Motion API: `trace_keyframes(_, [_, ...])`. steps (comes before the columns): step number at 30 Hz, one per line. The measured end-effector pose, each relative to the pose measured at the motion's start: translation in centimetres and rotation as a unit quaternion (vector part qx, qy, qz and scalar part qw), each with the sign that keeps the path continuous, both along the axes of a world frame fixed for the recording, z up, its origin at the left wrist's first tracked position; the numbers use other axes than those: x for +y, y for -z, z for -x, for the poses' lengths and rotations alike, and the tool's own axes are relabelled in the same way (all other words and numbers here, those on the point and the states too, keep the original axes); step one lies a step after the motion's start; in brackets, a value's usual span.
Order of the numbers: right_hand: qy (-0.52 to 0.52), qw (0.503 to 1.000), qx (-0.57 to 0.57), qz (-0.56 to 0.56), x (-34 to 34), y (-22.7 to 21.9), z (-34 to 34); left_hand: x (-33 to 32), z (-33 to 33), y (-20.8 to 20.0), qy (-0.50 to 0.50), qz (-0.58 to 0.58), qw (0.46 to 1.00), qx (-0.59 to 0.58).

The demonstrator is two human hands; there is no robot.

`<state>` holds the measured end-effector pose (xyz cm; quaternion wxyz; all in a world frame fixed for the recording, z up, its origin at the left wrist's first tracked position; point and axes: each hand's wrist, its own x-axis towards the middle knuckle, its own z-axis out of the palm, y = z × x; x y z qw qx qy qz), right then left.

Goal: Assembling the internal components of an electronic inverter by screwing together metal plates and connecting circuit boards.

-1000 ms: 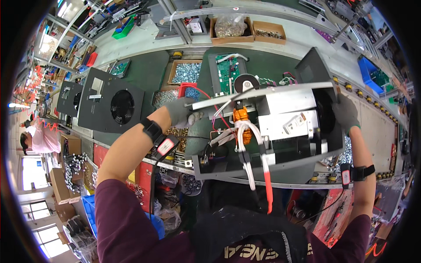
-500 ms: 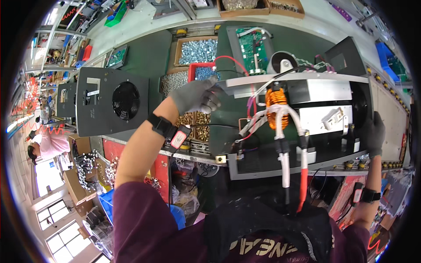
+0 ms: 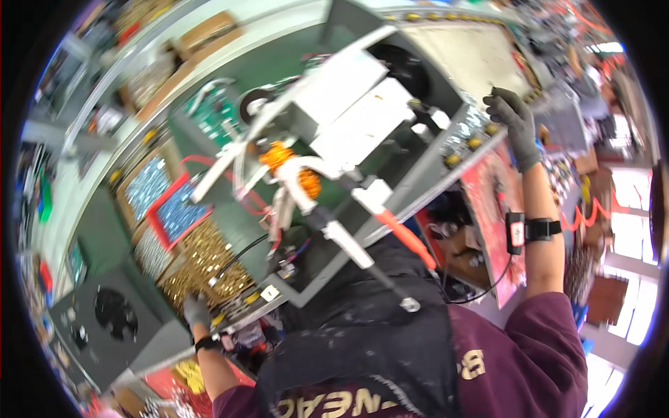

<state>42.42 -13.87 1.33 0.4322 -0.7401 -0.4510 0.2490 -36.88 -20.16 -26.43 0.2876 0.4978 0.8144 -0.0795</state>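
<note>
In a grey glove, my left hand (image 3: 196, 307) is down at the near edge of a bin of brass-coloured fasteners (image 3: 212, 254); its fingers are smeared by motion. My right hand (image 3: 514, 125), also gloved, is raised beyond the right end of a dark metal chassis (image 3: 425, 191), apart from it, with fingers loosely bent and nothing seen in them. The chassis holds a copper-wound coil (image 3: 279, 157) and white panels (image 3: 362, 118). Thick cables run from it toward my body, one with a red sleeve (image 3: 404, 237) and one ending in a ring lug (image 3: 410, 304).
Beside the brass pieces stand a red-edged tray (image 3: 159, 221) of bluish fasteners and a box of silvery ones (image 3: 146, 184). A green circuit board (image 3: 212, 115) lies behind the chassis. At left is a dark housing with a round fan (image 3: 116, 313). Rollers (image 3: 453, 159) line the bench edge.
The view has swung round and blurred. My left hand has gone from the chassis's left end down to the brass fasteners. The right hand has come off the chassis's right end.
</note>
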Motion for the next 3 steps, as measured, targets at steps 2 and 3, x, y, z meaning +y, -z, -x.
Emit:
trace_keyframes(2, [0.045, 0.999, -0.014, -0.002, -4.8, -0.9, -4.0, 1.9, -0.3, 0.1, -0.003, 0.050, 0.999, 0.003])
trace_keyframes(3, [0.106, 0.994, -0.024, 0.010, -7.0, -1.1, -5.6, 3.2, -0.4, 0.5, -0.013, 0.076, 0.997, 0.003])
